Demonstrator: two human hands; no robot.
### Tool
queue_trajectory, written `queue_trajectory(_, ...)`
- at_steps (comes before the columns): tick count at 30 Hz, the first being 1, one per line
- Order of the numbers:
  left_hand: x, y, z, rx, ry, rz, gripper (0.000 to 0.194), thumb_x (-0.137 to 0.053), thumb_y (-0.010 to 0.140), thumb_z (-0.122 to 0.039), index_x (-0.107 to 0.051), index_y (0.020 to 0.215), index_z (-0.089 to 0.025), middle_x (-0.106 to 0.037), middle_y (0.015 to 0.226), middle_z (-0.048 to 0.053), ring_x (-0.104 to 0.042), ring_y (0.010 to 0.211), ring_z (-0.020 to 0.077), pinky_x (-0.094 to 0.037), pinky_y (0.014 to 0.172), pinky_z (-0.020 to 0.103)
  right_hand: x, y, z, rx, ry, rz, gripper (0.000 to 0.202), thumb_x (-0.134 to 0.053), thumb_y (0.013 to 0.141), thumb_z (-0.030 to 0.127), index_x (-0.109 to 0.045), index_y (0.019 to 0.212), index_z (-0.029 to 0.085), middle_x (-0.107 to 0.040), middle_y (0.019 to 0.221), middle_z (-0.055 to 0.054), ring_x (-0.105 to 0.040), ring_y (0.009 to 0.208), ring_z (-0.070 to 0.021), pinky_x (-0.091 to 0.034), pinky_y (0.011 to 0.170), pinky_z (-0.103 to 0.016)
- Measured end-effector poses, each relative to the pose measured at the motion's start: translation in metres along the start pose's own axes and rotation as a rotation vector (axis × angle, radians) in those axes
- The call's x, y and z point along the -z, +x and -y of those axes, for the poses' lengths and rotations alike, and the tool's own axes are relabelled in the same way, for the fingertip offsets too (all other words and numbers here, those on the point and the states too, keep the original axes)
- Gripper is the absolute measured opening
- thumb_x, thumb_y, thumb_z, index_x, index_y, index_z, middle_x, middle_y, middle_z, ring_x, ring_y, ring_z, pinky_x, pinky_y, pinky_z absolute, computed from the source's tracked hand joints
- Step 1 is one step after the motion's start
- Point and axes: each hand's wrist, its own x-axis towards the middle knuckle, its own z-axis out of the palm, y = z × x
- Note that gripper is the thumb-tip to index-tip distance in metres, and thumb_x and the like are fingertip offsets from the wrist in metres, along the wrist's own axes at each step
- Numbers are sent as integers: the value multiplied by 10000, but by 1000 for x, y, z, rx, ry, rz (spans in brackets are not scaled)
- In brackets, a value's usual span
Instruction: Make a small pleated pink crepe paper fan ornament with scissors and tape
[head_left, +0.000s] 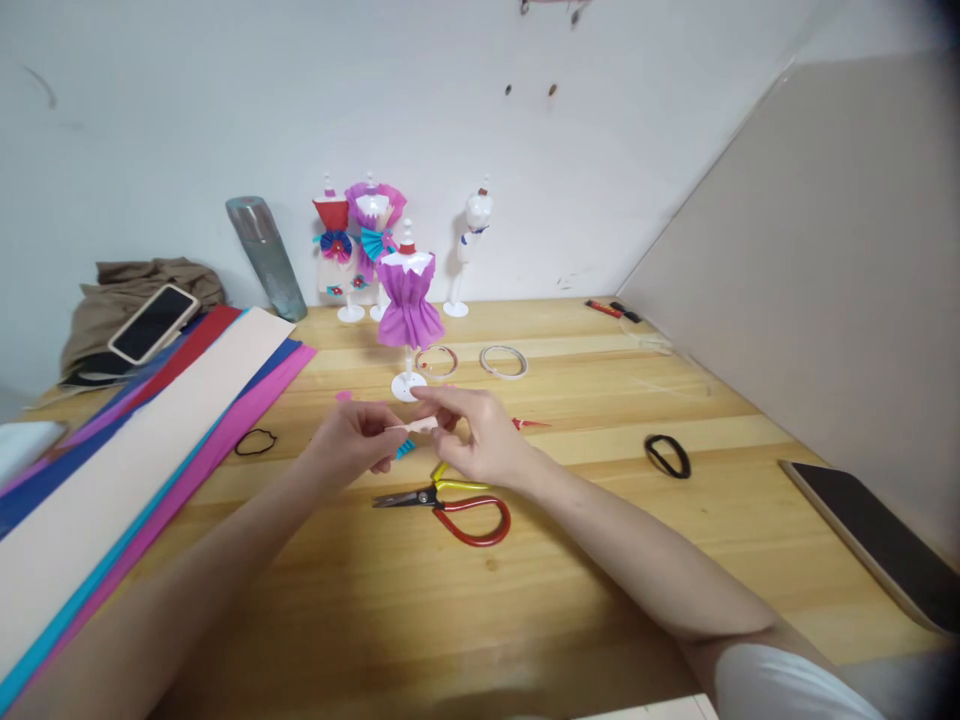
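Observation:
My left hand point(358, 438) is closed in a pinch on one end of a small pale pink crinkled paper strip point(422, 425). The other end meets the fingers of my right hand point(480, 432), whose index finger stretches out above the strip. Just below my hands lie scissors point(472, 507) with one red and one yellow handle, blades to the left. A small blue paper piece point(406, 448) shows between the hands. Behind them stands a mini dress form point(407, 300) in a purple crepe paper dress.
Long coloured paper sheets point(187, 400) cover the left side. Three more dress forms point(456, 308) and a bottle point(266, 258) stand by the wall. Two tape rings point(504, 347), a black band point(667, 457), a phone point(155, 325) and a dark tablet-like slab point(870, 535) lie around.

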Motion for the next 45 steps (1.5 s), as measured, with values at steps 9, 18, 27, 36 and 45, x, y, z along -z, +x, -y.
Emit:
queue_trajectory(9, -9, -7, 6, -290, 416, -108, 246, -535, 775, -314, -627, 618, -148, -439, 516, -38, -361, 502, 80, -240, 480, 212, -6, 2, 7, -53, -99, 83, 121, -502, 651, 91, -590, 697, 161, -516, 582, 33, -431, 536, -89, -310, 538, -211)
queue_trajectory(18, -10, -10, 2, -342, 485, -71, 295, -514, 819, -280, -551, 555, -153, -377, 513, -37, -327, 510, 84, -230, 494, 222, -12, -1, 6, 9, -130, 11, 92, -467, 608, 107, -440, 592, 194, -434, 529, 43, -374, 502, -93, -302, 526, -224)
queue_trajectory(27, -7, -8, 6, -375, 506, -86, 323, -501, 865, -322, -595, 607, -153, -430, 526, -29, -369, 516, 92, -266, 501, 217, -8, 0, 5, 18, -57, -1, 93, -473, 624, 97, -536, 610, 163, -469, 534, 38, -401, 500, -84, -307, 515, -217)
queue_trajectory(36, 1, -5, 11, -641, 762, -207, 263, -480, 915, -245, -686, 765, -179, -610, 648, 14, -511, 591, 114, -346, 582, 216, -2, 4, 0, -244, 201, 17, 211, -525, 774, 196, -653, 928, 127, -614, 621, 2, -546, 528, -115, -416, 544, -235)
queue_trajectory(45, 0, -4, 11, -463, 547, -207, 354, -659, 782, -270, -692, 1118, -162, -669, 742, 27, -587, 648, 140, -443, 639, 246, -8, 6, -5, -300, 261, 10, 62, -566, 711, 197, -546, 656, 175, -417, 501, 68, -382, 465, -77, -293, 477, -207)
